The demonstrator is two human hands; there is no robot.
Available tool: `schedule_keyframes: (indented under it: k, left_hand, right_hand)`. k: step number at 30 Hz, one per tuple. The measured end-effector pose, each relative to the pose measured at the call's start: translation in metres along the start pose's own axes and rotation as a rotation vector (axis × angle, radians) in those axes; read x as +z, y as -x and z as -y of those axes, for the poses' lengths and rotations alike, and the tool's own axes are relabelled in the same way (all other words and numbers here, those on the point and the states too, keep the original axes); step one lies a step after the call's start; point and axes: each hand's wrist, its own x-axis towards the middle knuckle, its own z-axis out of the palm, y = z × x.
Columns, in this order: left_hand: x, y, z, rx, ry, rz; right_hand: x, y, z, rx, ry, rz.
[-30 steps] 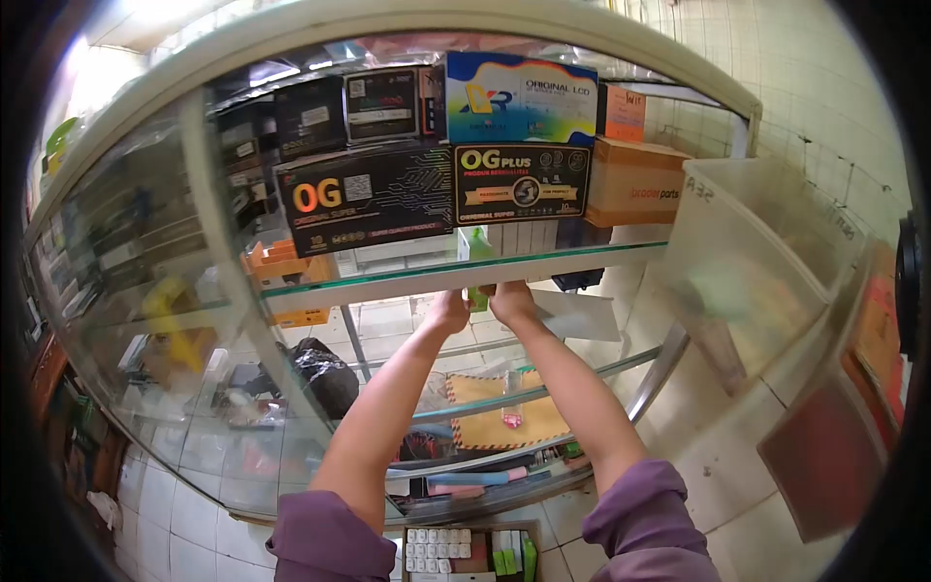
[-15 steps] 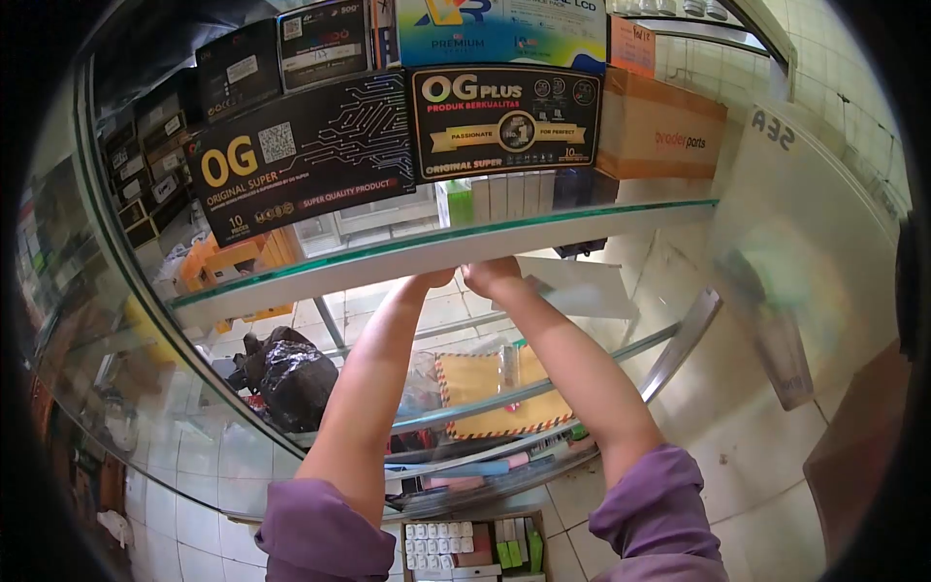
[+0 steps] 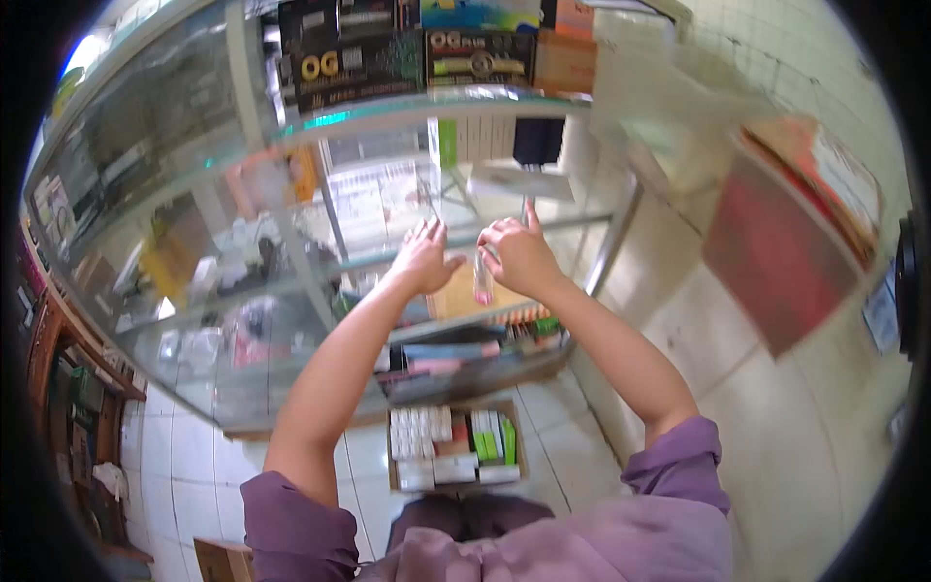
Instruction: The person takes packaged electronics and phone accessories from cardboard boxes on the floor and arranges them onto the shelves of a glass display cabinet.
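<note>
My left hand hovers at the front of the glass display case, fingers spread and nothing visible in them. To its right, my right hand has one finger stretched forward and the others loosely bent; I see nothing held. Just below the right hand is a clear slim packet with a pink end, over a yellow envelope on a lower shelf. Beyond both hands, a white flat box lies under the upper shelf, near a row of upright white boxes and a dark box.
Black OG cartons stand along the upper glass shelf, whose edge crosses above my hands. On the tiled floor before me sits a carton of small white and green boxes. A red board leans at right.
Both hands have drawn back from under the upper shelf, separated and come into full view. My view has shifted back and widened, with some blur.
</note>
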Motion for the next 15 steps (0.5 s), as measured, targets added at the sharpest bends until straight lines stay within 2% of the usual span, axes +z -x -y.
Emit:
schedule_keyframes:
  k: [1,3,5,6,8,11,12,14,15]
  left_hand:
    - [-0.001,0.029,-0.010,0.024,-0.046,-0.105]
    - [-0.003,0.087,-0.031,-0.040,0.000,-0.037]
    - [0.029,0.135,-0.039,-0.025,0.157,0.060]
    - [0.044,0.163,-0.045,0.011,0.143,0.035]
    - [0.064,0.210,-0.063,0.049,0.170,0.118]
    - [0.119,0.250,-0.071,0.113,0.218,0.269]
    - [0.135,0.263,-0.076,0.147,0.231,0.232]
    - [0.182,0.270,-0.078,0.100,0.254,0.332]
    - [0.220,0.278,-0.075,0.077,0.326,0.274]
  right_hand:
    - [-0.008,0.025,0.015,0.026,-0.011,0.020]
    - [-0.019,0.080,0.046,0.082,-0.035,0.059]
    - [-0.018,0.135,0.069,0.119,-0.113,0.166]
    - [-0.006,0.162,0.076,0.124,-0.138,0.198]
    - [0.008,0.211,0.091,0.130,-0.152,0.263]
    - [0.047,0.270,0.092,0.208,-0.146,0.474]
    - [0.066,0.286,0.087,0.246,-0.159,0.499]
    - [0.111,0.319,0.079,0.292,-0.062,0.575]
    - [0.134,0.334,0.076,0.312,-0.011,0.612]
